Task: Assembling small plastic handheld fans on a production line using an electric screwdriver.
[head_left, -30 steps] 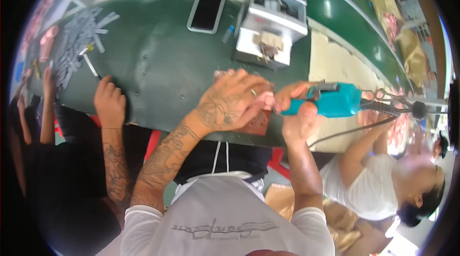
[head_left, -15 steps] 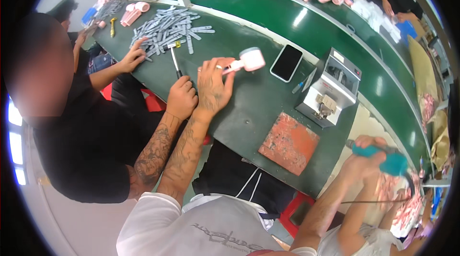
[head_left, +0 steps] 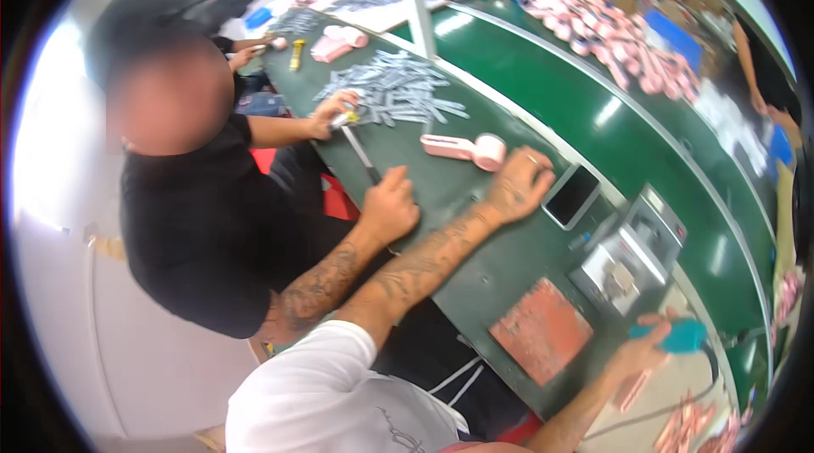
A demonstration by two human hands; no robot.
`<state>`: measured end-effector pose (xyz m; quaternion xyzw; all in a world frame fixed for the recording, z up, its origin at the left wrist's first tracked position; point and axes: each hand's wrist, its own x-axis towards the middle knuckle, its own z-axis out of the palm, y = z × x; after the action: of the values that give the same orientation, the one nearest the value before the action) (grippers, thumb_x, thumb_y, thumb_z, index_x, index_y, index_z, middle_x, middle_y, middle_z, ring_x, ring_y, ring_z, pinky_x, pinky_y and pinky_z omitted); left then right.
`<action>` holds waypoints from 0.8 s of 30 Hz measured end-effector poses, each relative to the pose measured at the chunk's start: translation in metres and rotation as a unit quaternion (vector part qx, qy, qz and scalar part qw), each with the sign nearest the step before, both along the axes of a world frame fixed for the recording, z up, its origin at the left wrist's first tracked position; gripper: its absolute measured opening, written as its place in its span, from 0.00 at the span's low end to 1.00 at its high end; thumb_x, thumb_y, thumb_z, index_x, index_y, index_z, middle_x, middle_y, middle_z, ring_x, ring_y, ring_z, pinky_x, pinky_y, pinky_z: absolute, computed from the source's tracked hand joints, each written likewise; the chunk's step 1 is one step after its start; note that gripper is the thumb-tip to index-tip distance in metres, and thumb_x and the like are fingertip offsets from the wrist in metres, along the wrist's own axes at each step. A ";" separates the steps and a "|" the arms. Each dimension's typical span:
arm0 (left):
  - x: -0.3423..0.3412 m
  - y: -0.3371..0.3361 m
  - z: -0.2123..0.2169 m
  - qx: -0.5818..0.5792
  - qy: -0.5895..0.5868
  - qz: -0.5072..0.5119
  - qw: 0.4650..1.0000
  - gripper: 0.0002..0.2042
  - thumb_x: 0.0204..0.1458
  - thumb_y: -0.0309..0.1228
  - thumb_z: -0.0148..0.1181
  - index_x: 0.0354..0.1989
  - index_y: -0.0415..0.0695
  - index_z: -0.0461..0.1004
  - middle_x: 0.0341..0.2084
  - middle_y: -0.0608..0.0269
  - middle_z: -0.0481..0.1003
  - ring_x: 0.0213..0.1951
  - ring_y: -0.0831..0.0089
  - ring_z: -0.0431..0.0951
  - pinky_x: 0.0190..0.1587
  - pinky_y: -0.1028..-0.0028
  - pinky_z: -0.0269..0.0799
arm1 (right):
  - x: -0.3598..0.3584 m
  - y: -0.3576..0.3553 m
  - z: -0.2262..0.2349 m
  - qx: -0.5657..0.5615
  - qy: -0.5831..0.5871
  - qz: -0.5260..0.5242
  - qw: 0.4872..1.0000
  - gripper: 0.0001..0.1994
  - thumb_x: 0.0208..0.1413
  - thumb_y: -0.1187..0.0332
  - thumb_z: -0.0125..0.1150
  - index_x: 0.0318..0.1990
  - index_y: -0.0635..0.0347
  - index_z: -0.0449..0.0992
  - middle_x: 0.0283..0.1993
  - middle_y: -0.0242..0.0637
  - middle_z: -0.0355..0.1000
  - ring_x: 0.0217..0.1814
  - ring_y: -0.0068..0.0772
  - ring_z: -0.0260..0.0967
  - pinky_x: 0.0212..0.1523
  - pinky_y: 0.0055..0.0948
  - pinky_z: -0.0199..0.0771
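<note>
My left hand (head_left: 519, 186) is over the green table between a pink handheld device (head_left: 462, 148) and a smartphone (head_left: 572, 196). Its fingers are loosely bent and apart, with nothing in them. The pink device, a flat handle with a round head, lies just left of my fingers. At the right, my right hand (head_left: 642, 351) is closed around a teal corded hand tool (head_left: 678, 336); its exact kind is unclear. A co-worker in black grips a hammer (head_left: 362, 154) by its dark handle, their other hand at its yellow-tipped head.
Grey strips (head_left: 398, 93) are heaped before the co-worker. A reddish square plate (head_left: 543, 330) lies near the table's front edge, beside a small grey machine (head_left: 627, 262). Behind runs a green conveyor (head_left: 509, 55) with pink parts (head_left: 610, 33) beyond. Loose pink pieces (head_left: 682, 427) lie lower right.
My left hand has let go of the pink device, now on the table, and moved right toward the phone. The view has shifted left. The co-worker's free hand has come to the hammer head.
</note>
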<state>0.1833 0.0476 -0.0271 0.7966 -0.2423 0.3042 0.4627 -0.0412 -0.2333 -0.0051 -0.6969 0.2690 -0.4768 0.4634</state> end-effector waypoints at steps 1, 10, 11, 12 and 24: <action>0.002 -0.004 -0.012 -0.021 0.031 -0.024 0.999 0.07 0.55 0.27 0.64 0.40 0.42 0.75 0.35 0.55 0.74 0.37 0.58 0.77 0.41 0.64 0.74 | -0.006 -0.003 -0.001 -0.028 -0.001 0.017 0.999 0.28 0.70 0.43 0.51 0.52 0.63 0.79 0.27 0.27 0.71 0.28 0.22 0.61 0.30 0.27 0.61; 0.005 0.003 -0.017 -0.055 0.174 -0.077 0.980 0.06 0.55 0.27 0.62 0.37 0.43 0.71 0.23 0.64 0.73 0.25 0.70 0.76 0.31 0.68 0.72 | -0.005 0.012 0.004 -0.016 -0.094 0.108 0.990 0.30 0.71 0.47 0.54 0.56 0.74 0.68 0.29 0.33 0.67 0.31 0.27 0.65 0.33 0.25 0.64; 0.004 0.003 -0.015 -0.057 0.176 -0.077 0.980 0.06 0.55 0.27 0.62 0.37 0.43 0.71 0.23 0.64 0.73 0.25 0.70 0.76 0.31 0.68 0.72 | -0.007 0.012 0.004 0.002 -0.091 0.119 0.989 0.30 0.71 0.47 0.54 0.56 0.74 0.67 0.29 0.33 0.66 0.31 0.27 0.65 0.33 0.26 0.65; 0.003 0.003 -0.013 -0.035 0.193 -0.073 0.978 0.07 0.54 0.27 0.62 0.37 0.44 0.71 0.23 0.64 0.73 0.25 0.70 0.76 0.31 0.67 0.72 | -0.008 0.012 0.005 0.018 -0.087 0.130 0.987 0.30 0.71 0.48 0.54 0.56 0.75 0.66 0.29 0.34 0.66 0.31 0.28 0.65 0.34 0.26 0.65; -0.005 0.003 -0.003 -0.042 0.198 -0.091 0.975 0.04 0.49 0.22 0.57 0.33 0.42 0.70 0.28 0.62 0.74 0.28 0.70 0.75 0.33 0.70 0.72 | -0.006 0.017 0.004 0.018 -0.096 0.135 0.986 0.31 0.70 0.46 0.55 0.56 0.74 0.67 0.29 0.34 0.66 0.32 0.27 0.65 0.35 0.26 0.65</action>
<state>0.1787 0.0511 -0.0305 0.7954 -0.2045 0.1065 0.5606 -0.0475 -0.2163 -0.0013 -0.6694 0.1350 -0.4699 0.5594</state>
